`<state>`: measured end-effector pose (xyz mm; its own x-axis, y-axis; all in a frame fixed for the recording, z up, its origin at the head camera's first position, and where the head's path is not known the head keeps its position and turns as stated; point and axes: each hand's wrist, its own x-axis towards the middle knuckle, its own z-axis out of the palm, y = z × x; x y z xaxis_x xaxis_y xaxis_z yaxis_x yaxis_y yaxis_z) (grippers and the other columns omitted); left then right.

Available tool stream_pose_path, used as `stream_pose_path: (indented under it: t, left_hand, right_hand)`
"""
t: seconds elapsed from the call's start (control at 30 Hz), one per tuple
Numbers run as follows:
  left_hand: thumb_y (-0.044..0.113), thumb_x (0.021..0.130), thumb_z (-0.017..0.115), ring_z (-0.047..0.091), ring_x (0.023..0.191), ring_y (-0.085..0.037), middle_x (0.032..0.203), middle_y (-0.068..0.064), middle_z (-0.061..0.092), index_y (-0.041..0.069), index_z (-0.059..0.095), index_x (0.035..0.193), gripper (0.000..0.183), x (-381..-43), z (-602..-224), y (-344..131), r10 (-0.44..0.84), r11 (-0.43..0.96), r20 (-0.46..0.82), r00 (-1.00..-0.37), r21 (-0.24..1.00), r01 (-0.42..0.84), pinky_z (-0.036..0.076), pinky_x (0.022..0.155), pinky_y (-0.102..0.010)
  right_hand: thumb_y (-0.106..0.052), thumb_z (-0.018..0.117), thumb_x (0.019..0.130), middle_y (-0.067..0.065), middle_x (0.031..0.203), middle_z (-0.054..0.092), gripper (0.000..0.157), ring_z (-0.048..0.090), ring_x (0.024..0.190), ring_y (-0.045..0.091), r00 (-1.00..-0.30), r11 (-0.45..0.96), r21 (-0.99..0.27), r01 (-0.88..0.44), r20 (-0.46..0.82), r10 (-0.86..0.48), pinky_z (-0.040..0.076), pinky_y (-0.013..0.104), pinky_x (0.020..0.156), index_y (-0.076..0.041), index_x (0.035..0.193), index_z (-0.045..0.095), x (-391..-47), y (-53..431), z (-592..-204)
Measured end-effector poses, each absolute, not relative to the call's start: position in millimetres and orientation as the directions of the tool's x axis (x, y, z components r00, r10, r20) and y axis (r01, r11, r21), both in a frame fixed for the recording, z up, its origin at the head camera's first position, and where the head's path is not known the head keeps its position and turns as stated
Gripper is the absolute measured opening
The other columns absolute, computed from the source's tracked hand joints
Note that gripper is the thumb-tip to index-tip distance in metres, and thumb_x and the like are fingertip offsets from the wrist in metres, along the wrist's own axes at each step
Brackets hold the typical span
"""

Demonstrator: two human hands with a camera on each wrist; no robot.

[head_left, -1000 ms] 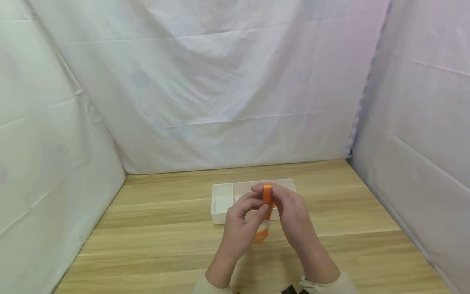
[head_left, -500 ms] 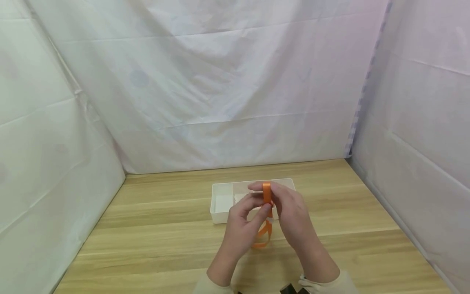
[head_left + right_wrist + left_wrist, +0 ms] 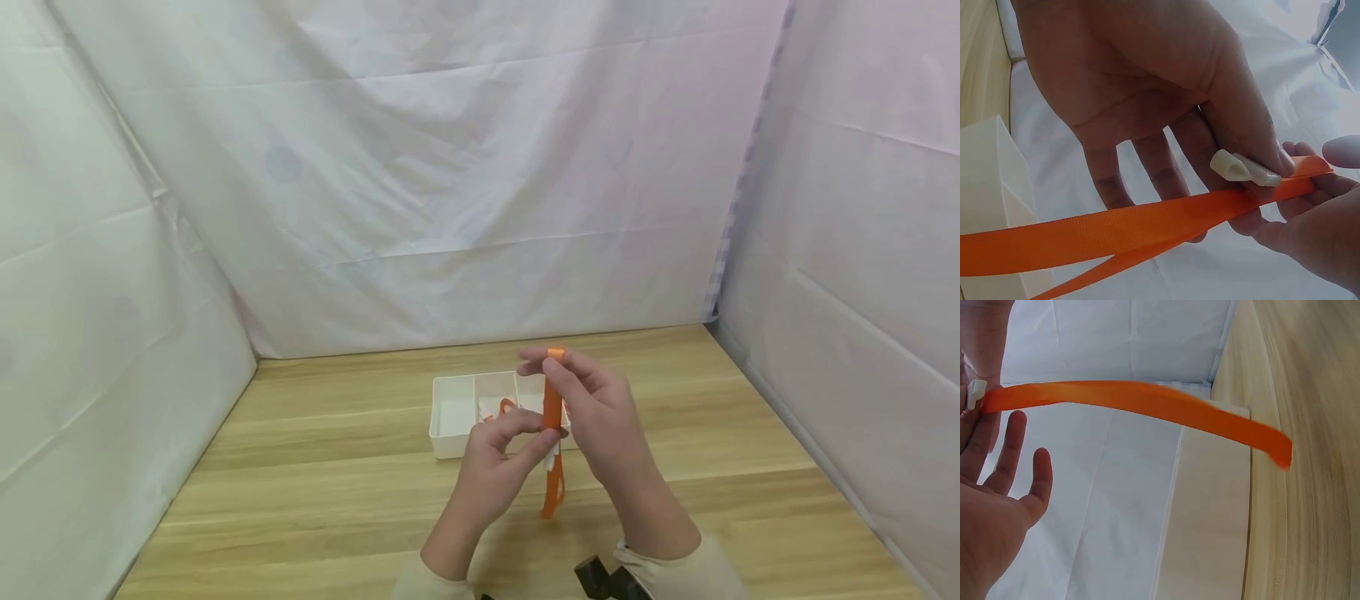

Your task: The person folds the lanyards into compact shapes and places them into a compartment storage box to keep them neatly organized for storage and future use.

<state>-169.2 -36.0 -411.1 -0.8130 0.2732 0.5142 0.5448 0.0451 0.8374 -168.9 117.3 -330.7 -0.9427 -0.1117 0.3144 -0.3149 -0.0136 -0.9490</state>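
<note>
A flat orange ribbon (image 3: pixel 552 404) runs upright between my two hands, its looped tails hanging below. My left hand (image 3: pixel 491 471) pinches it between thumb and finger; the other fingers spread loosely in the left wrist view. Higher up, my right hand (image 3: pixel 611 417) pinches the ribbon's top end, where it passes over a finger. A small white tube-like piece (image 3: pixel 1232 165) sits beside my left thumb, against the ribbon. In the left wrist view, one ribbon tail (image 3: pixel 1147 400) stretches out in a curve, and its upper part is hidden by fingers.
Behind the hands stands a white compartment box (image 3: pixel 452 381), partly hidden. An orange loop (image 3: pixel 507 405) and white bits lie in a middle compartment. The wooden table (image 3: pixel 330 483) is bounded by white cloth walls (image 3: pixel 450 208). A black object (image 3: pixel 603 579) is beside my right sleeve.
My right hand has risen along the ribbon, its thumb now on the top end. More ribbon spans between the hands, and the tails hang straighter. My left hand stays nearly in place.
</note>
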Motion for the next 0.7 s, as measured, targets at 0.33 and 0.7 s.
stream_pose_path:
  t: [0.33,0.7]
  left_hand:
    - [0.007,0.103,0.069,0.071,0.098,-0.011,0.095,-0.016,0.079,0.002,0.079,0.104,0.011,-172,-419,-35,0.281,0.004,0.594,-0.754,0.785,0.62,0.06,0.095,-0.033]
    - [0.008,0.103,0.07,0.071,0.097,-0.008,0.092,-0.016,0.077,0.004,0.078,0.102,0.009,-173,-423,-32,0.282,-0.011,0.559,-0.78,0.815,0.579,0.06,0.094,-0.033]
  right_hand:
    - [-0.027,0.056,0.112,0.006,0.115,0.079,0.03,0.064,0.129,0.019,-0.929,0.02,-0.936,-0.351,0.345,-0.131,0.044,0.04,0.116,-0.01,0.124,0.077,-175,123,-327]
    - [-0.023,0.052,0.113,0.002,0.111,0.077,0.032,0.067,0.123,0.023,-0.929,-0.035,-0.935,-0.352,0.353,-0.111,0.047,0.038,0.116,0.001,0.116,0.072,-174,120,-315]
